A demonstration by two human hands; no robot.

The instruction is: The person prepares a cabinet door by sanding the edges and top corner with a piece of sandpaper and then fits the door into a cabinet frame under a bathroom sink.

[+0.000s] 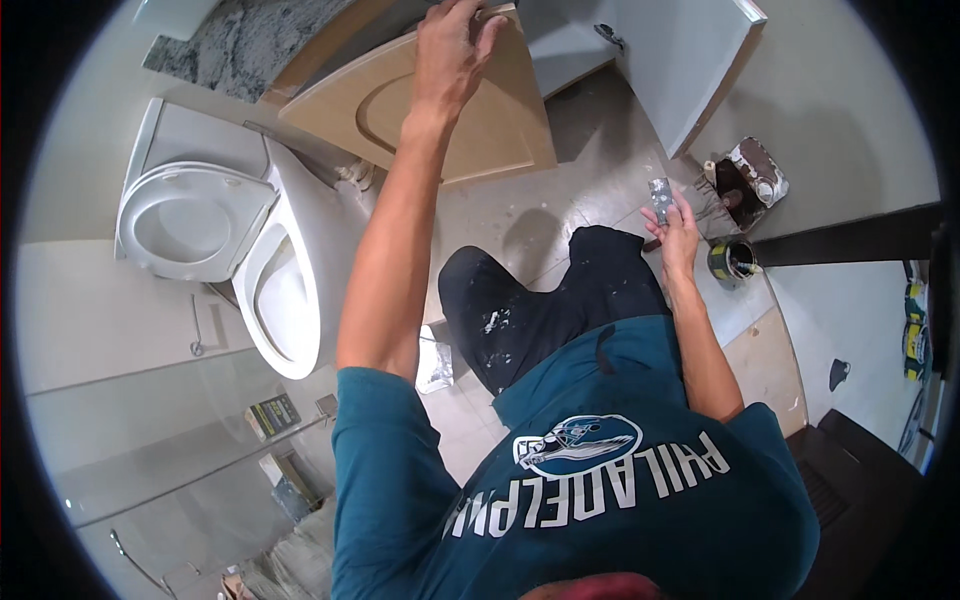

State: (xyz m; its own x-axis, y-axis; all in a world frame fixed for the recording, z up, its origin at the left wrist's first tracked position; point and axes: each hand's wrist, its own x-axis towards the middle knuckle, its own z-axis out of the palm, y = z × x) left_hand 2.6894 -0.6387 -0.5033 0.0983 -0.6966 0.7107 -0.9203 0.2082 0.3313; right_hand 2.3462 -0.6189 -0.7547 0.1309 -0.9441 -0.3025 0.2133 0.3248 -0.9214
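Note:
My left hand (447, 60) reaches far forward to the upper edge of a light wood cabinet door (500, 115). Its fingers curl over that edge, partly hidden at the top of the view, and the thumb points to the right. The door stands swung out, with a curved groove on its face. Lower and to the right, my right hand (678, 238) is closed around a putty knife (660, 198). The flat metal blade points away from me and is spotted with pale residue; most of the handle is hidden in the palm.
A white toilet (295, 315) with its lid raised stands at left. Another cabinet door (690, 70) hangs open at the upper right. Beside my right hand are an open can (733, 262) and a stained container (760, 175). A silvery-white packet (434, 365) lies on the floor.

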